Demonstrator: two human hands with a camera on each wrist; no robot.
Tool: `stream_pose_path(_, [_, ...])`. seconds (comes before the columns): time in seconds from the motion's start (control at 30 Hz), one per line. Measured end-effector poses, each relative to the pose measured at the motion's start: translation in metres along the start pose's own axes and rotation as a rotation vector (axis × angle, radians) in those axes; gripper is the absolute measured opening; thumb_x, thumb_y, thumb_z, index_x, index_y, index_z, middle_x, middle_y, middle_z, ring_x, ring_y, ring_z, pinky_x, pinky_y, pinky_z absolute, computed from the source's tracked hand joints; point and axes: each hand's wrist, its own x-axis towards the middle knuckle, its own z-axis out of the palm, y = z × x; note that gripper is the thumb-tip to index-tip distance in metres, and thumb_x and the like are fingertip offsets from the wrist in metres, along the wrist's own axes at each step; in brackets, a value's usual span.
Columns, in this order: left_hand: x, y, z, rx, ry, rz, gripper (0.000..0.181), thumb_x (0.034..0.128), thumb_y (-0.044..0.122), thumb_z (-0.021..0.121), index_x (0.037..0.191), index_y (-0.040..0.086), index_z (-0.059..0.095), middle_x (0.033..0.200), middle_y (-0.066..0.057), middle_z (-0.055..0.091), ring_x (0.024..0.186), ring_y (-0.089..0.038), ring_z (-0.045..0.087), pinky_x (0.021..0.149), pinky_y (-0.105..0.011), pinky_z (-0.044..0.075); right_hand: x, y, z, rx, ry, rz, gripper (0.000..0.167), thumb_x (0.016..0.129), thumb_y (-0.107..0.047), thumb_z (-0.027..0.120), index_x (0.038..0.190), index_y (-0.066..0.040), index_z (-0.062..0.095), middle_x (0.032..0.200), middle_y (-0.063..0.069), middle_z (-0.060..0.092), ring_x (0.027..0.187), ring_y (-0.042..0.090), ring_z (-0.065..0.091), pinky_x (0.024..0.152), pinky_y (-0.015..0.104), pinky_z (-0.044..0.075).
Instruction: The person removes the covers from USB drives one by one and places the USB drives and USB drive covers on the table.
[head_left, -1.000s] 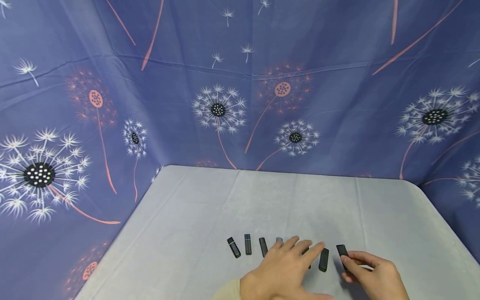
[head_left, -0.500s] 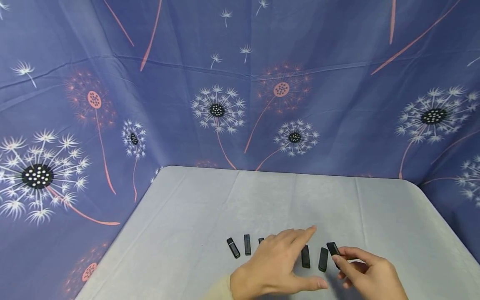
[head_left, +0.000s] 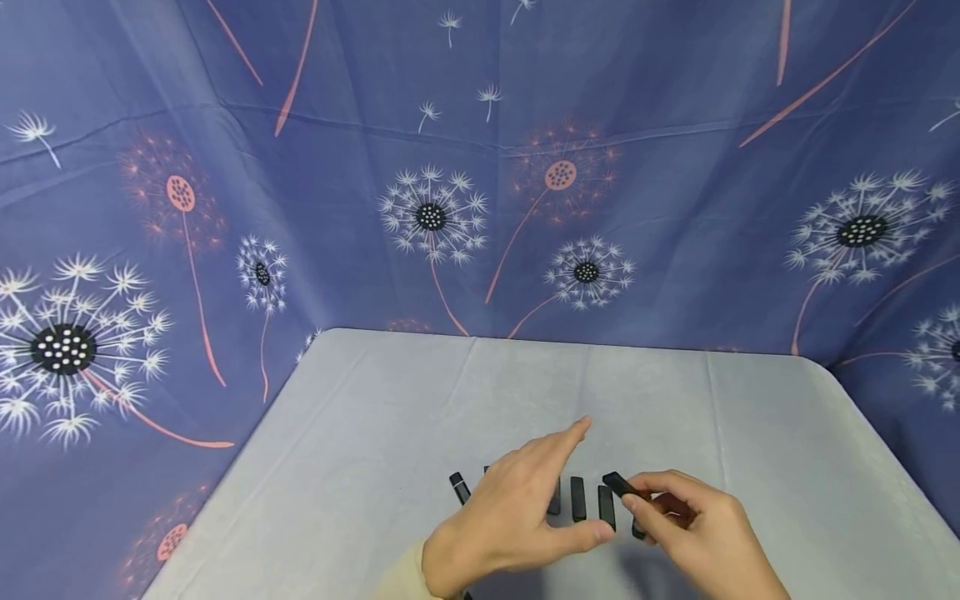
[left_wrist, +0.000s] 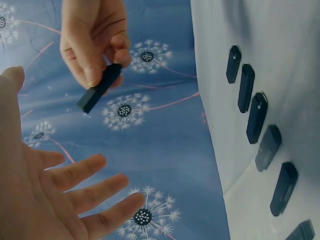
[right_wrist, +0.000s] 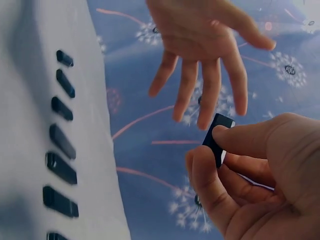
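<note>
My right hand (head_left: pixel 697 521) pinches a black USB stick (head_left: pixel 617 483) between thumb and fingertips, lifted above the table; the right wrist view shows the same stick (right_wrist: pixel 218 137) between thumb and forefinger. To its left, my left hand (head_left: pixel 517 508) hovers over the row with fingers spread and straight, holding nothing, its palm turned toward my right hand. In the left wrist view my left palm (left_wrist: pixel 55 195) faces the right hand (left_wrist: pixel 95 42), with space between them. Below lie several dark sticks, including one (head_left: pixel 577 498) between the hands; my left hand hides part of the row.
The row of sticks (right_wrist: pixel 62 170) lies on a pale cloth-covered table (head_left: pixel 405 400), seen along its length in both wrist views. A blue dandelion-print cloth (head_left: pixel 337 208) hangs behind the table and along its sides.
My right hand has moved left with its stick, which is tilted more and now above the right end of the row. My left hand has shifted left and turned its palm sideways, uncovering sticks.
</note>
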Motion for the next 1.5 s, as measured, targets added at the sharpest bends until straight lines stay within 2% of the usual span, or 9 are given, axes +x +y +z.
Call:
stream_pose_path(0.27, [-0.009,-0.01,-0.005,-0.024,0.025,-0.003,0.083,0.0997,0.067,0.051,0.165,0.032,0.014,0.154,0.007,0.052,0.133,-0.013,0.058,0.1,-0.041,0.056,0.001,-0.013,0.022,0.082,-0.011,-0.137,0.014,0.089,-0.011,0.08,0.101,-0.016,0.077,0.086,-0.007,0.071,0.063,0.005,0.065,0.053,0.026,0.054])
stream_pose_path(0.43, [-0.014,-0.015,-0.006,-0.033,0.034,-0.006,0.08,0.1017,0.062,0.051,0.165,0.03,0.015,0.15,0.006,0.055,0.132,-0.013,0.059,0.101,-0.041,0.055,-0.002,-0.015,0.031,0.085,-0.017,-0.237,0.015,0.088,-0.01,0.081,0.1,-0.018,0.077,0.088,-0.007,0.072,0.067,0.001,0.063,0.055,0.025,0.055])
stream_pose_path(0.6, [-0.018,-0.016,-0.007,-0.024,0.049,0.028,0.079,0.1008,0.063,0.053,0.165,0.03,0.019,0.149,0.006,0.056,0.133,-0.013,0.058,0.103,-0.04,0.054,-0.003,-0.016,0.034,0.066,-0.002,-0.304,0.017,0.087,-0.01,0.082,0.099,-0.021,0.077,0.09,-0.006,0.074,0.069,-0.001,0.062,0.056,0.023,0.054])
stream_pose_path(0.83, [-0.024,-0.022,-0.011,0.021,0.15,0.189,0.066,0.1019,0.051,0.06,0.158,0.023,0.04,0.145,0.004,0.06,0.13,-0.012,0.061,0.103,-0.031,0.054,-0.003,-0.016,0.038,0.063,-0.028,-0.345,0.019,0.087,-0.01,0.082,0.097,-0.025,0.076,0.091,-0.007,0.074,0.069,-0.001,0.061,0.055,0.023,0.053])
stream_pose_path(0.93, [-0.025,-0.026,-0.01,0.047,0.185,0.253,0.059,0.1005,0.045,0.066,0.152,0.02,0.051,0.137,0.004,0.065,0.123,-0.009,0.064,0.101,-0.026,0.054,-0.002,-0.013,0.042,0.076,-0.038,-0.396,0.02,0.087,-0.008,0.082,0.098,-0.024,0.076,0.091,-0.008,0.073,0.07,-0.002,0.061,0.056,0.023,0.054])
stream_pose_path(1.03, [-0.026,-0.027,-0.007,0.074,0.209,0.281,0.05,0.099,0.041,0.07,0.143,0.019,0.06,0.128,0.006,0.07,0.117,-0.007,0.066,0.099,-0.023,0.053,-0.002,-0.009,0.046,0.084,-0.038,-0.463,0.024,0.087,-0.004,0.081,0.099,-0.023,0.075,0.091,-0.01,0.073,0.07,-0.002,0.061,0.056,0.022,0.053])
stream_pose_path(1.3, [-0.025,-0.027,-0.001,0.107,0.245,0.317,0.021,0.0996,0.029,0.07,0.116,0.018,0.077,0.111,0.008,0.075,0.104,-0.004,0.069,0.094,-0.016,0.053,-0.003,-0.004,0.047,0.066,-0.033,-0.464,0.025,0.086,-0.004,0.081,0.098,-0.026,0.074,0.09,-0.014,0.07,0.069,-0.003,0.059,0.056,0.022,0.052])
stream_pose_path(1.4, [-0.025,-0.026,0.001,0.097,0.237,0.331,0.02,0.0991,0.027,0.07,0.113,0.016,0.078,0.104,0.008,0.076,0.095,-0.002,0.07,0.09,-0.013,0.053,-0.004,-0.001,0.046,0.06,-0.04,-0.463,0.023,0.088,-0.007,0.081,0.098,-0.026,0.074,0.09,-0.013,0.071,0.069,-0.004,0.058,0.056,0.021,0.052])
stream_pose_path(1.5, [-0.026,-0.025,0.003,0.05,0.216,0.304,0.018,0.0991,0.023,0.07,0.112,0.015,0.078,0.1,0.008,0.077,0.09,-0.001,0.07,0.085,-0.01,0.052,-0.004,0.0,0.047,0.059,-0.061,-0.469,0.02,0.089,-0.01,0.08,0.1,-0.024,0.074,0.092,-0.01,0.072,0.069,-0.004,0.059,0.057,0.021,0.053])
